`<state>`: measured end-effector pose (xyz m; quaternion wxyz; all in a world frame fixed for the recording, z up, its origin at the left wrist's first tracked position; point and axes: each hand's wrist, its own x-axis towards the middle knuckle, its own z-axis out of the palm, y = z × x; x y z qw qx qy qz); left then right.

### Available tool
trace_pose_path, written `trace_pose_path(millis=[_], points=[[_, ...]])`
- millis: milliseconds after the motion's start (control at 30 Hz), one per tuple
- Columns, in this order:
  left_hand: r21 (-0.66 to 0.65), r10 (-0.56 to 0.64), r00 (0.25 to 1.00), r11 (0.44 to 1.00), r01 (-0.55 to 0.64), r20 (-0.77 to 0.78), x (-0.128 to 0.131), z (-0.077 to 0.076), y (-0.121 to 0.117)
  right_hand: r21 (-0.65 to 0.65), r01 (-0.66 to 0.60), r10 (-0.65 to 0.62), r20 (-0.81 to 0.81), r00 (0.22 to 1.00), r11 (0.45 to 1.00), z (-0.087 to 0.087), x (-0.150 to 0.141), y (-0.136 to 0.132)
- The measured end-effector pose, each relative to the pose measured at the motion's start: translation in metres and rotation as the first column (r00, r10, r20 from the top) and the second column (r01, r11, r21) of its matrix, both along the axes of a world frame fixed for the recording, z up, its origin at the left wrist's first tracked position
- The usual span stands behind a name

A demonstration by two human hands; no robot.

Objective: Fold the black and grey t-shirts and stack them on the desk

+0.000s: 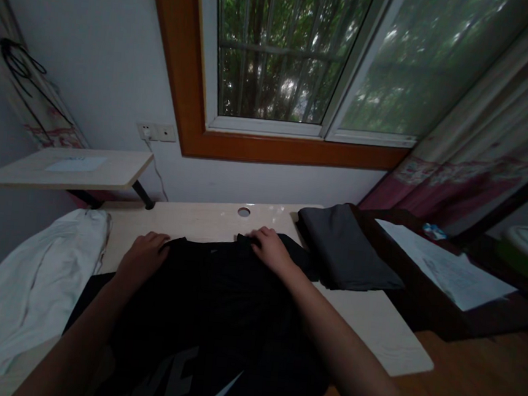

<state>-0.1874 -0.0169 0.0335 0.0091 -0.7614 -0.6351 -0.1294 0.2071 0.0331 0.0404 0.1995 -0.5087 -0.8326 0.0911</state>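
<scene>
A black T-shirt [217, 305] is spread on the pale desk, its collar edge toward the wall. Grey lettering and a light swoosh show on its lower front, partly cut off by the bottom of the view. My left hand [145, 255] is closed on the shirt's left shoulder, fingers bent and thumb near them. At the right shoulder, my right hand [271, 248] pinches the fabric near the far edge. Beyond that hand lies a folded dark grey cloth [349, 248], close to the shirt's right sleeve.
A crumpled white garment [47, 290] covers the left side of the desk [377, 331]. A small raised shelf [123, 170] bears a paper. Right of the desk, dark furniture [447, 322] holds more papers [446, 272]. Wall and window [284, 70] stand behind.
</scene>
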Motion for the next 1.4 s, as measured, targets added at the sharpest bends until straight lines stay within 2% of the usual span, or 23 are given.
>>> trace_pose_path(millis=[67, 167, 333, 467, 600, 700, 900, 1000, 1100, 1167, 1333, 1400], points=[[-0.027, 0.052, 0.999, 0.998, -0.052, 0.015, 0.004, -0.007, 0.017, 0.038, 0.063, -0.062, -0.019, 0.998, 0.997, -0.005, -0.006, 0.013], [-0.101, 0.101, 0.991, 0.991, -0.092, 0.090, 0.010, -0.015, 0.034, 0.056, 0.089, -0.085, -0.070, 0.994, 0.994, -0.014, -0.012, 0.027], [-0.121, 0.127, 0.976, 0.987, -0.106, 0.176, 0.013, -0.021, 0.046, 0.072, -0.002, 0.012, -0.140, 0.990, 0.997, -0.031, -0.012, 0.027], [-0.040, 0.148, 0.957, 0.989, -0.143, 0.251, 0.011, -0.028, 0.041, 0.085, -0.017, 0.034, -0.204, 0.978, 0.996, -0.037, -0.001, 0.022], [0.138, 0.184, 0.888, 0.955, -0.263, 0.422, 0.006, -0.036, 0.036, 0.061, 0.040, -0.024, -0.244, 0.970, 0.997, -0.040, 0.009, 0.020], [0.185, 0.182, 0.858, 0.935, -0.302, 0.480, 0.004, -0.037, 0.034, 0.089, 0.109, -0.084, -0.245, 0.966, 0.990, -0.039, 0.011, 0.019], [0.208, 0.183, 0.868, 0.929, -0.306, 0.461, 0.005, -0.035, 0.032, 0.102, 0.147, -0.142, -0.059, 0.988, 0.984, -0.032, 0.014, 0.015], [0.228, 0.192, 0.888, 0.924, -0.307, 0.419, 0.006, -0.034, 0.031, 0.118, 0.223, -0.227, 0.022, 0.974, 0.968, -0.029, 0.018, 0.014], [0.242, 0.159, 0.927, 0.938, -0.249, 0.340, 0.007, -0.034, 0.029, 0.121, 0.262, -0.270, 0.056, 0.961, 0.957, -0.027, 0.019, 0.013], [0.235, 0.135, 0.945, 0.949, -0.209, 0.297, 0.008, -0.034, 0.029, 0.135, 0.246, -0.255, 0.051, 0.966, 0.960, -0.026, 0.018, 0.012], [0.175, 0.146, 0.950, 0.964, -0.199, 0.276, 0.007, -0.036, 0.030, 0.205, 0.177, -0.179, -0.008, 0.984, 0.963, -0.020, 0.009, 0.004], [0.170, 0.130, 0.954, 0.969, -0.180, 0.272, 0.007, -0.037, 0.031, 0.211, 0.119, -0.119, -0.016, 0.993, 0.970, -0.019, 0.004, 0.000]])
